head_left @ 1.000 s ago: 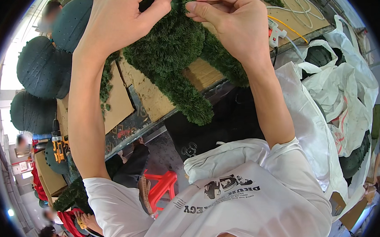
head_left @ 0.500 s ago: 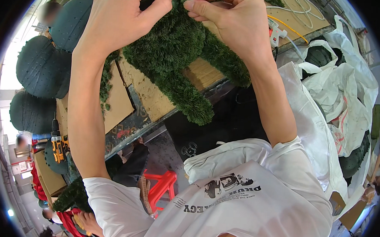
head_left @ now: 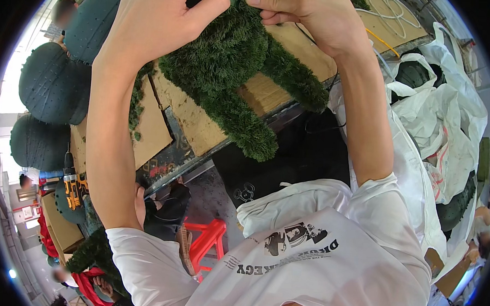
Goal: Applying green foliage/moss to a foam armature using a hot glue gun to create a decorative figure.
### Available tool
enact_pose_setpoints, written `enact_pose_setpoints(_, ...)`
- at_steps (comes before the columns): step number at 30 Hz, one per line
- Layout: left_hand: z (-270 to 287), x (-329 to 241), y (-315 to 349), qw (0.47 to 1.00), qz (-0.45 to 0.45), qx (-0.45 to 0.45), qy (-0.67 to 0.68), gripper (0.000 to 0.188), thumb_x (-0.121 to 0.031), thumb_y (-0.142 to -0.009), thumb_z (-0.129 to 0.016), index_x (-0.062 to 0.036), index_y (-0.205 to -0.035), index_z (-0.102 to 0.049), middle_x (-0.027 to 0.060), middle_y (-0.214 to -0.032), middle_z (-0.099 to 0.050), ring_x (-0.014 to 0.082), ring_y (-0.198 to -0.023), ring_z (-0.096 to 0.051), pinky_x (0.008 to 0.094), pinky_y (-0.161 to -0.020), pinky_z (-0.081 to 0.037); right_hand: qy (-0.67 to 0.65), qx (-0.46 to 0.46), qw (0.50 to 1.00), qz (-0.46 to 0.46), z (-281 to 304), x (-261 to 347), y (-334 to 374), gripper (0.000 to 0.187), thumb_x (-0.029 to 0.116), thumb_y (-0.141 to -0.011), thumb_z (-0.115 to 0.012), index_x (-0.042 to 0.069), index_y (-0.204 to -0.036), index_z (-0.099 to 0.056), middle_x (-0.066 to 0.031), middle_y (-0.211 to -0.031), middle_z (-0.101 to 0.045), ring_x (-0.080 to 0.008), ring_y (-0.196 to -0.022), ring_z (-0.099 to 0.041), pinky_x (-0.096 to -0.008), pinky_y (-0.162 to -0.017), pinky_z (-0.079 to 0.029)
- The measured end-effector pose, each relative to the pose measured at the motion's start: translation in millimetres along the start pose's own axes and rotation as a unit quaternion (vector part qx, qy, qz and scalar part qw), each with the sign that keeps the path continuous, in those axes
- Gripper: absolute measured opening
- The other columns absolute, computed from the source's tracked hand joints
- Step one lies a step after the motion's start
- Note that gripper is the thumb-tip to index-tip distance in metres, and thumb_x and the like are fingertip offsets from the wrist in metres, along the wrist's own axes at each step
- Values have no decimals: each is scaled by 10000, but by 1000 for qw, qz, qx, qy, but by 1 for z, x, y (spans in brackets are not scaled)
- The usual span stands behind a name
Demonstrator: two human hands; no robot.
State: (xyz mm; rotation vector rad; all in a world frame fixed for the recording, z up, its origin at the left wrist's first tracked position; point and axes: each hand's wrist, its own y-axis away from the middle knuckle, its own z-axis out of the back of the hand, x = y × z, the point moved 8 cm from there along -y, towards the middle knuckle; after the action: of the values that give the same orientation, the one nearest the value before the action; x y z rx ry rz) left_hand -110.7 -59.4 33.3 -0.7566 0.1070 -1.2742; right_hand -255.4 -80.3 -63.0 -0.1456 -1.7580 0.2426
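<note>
A topiary figure (head_left: pixel 216 59) covered in green artificial foliage lies on cardboard at the top, its two leg-like limbs pointing toward me. My left hand (head_left: pixel 163 15) is at its upper end, thumb bent in against the foliage. The left fingertips run past the top edge of the picture, but the hand looks closed on the figure. Just right of the same spot, my right hand (head_left: pixel 311 13) is closed in a pinch, thumb and fingers pressed together. Whatever lies between them is too small or hidden to make out.
Large dark green studded balls (head_left: pixel 54 84) stand at the left, near a yellow-and-black cordless drill (head_left: pixel 71 183). A red stool (head_left: pixel 205 241) stands below the table. White sacks (head_left: pixel 437 134) with dark pieces lie at right. White cable (head_left: pixel 396 17) coils at the top right. Other people work at lower left.
My right hand and forearm have shifted right, away from my left hand. The red-and-white tool beside the right wrist is now hidden. My left hand stays nearly in place.
</note>
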Motion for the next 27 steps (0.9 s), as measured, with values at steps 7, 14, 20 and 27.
enact_pose_setpoints(7,-1,-3,0,999,-28,-9,-34,214,-66,-832,-650,-87,-987,-796,168,-1334,-666,375,-1318,-555,492,-1119,-408,57,1,998,-23,2,5,-2,170,79,-895,-823,10,-951,-678,-66,-811,-732,-121,-679,-693,-248,-620,-567)
enact_pose_setpoints(14,-1,0,0,999,-32,-19,-7,212,-51,-816,-649,-70,-974,-789,179,-1315,-673,381,-1299,-570,489,-1105,-421,110,-3,993,-32,1,9,-7,186,105,-889,-833,6,-924,-680,-58,-777,-726,-114,-654,-678,-242,-611,-557)
enact_pose_setpoints(20,-2,-1,-1,999,-37,-12,-23,209,-42,-814,-647,-61,-969,-786,184,-1310,-674,384,-1297,-572,491,-1097,-427,147,-8,989,-33,-4,12,-8,189,119,-894,-829,5,-882,-679,-57,-754,-709,-116,-641,-665,-251,-609,-557)
enact_pose_setpoints(27,-3,-1,-2,998,-39,1,-41,205,-26,-813,-648,-57,-965,-783,181,-1316,-672,384,-1308,-565,497,-1100,-426,173,-5,985,17,-12,33,4,195,91,-878,-820,-22,-872,-661,-58,-735,-678,-114,-624,-626,-263,-577,-505)
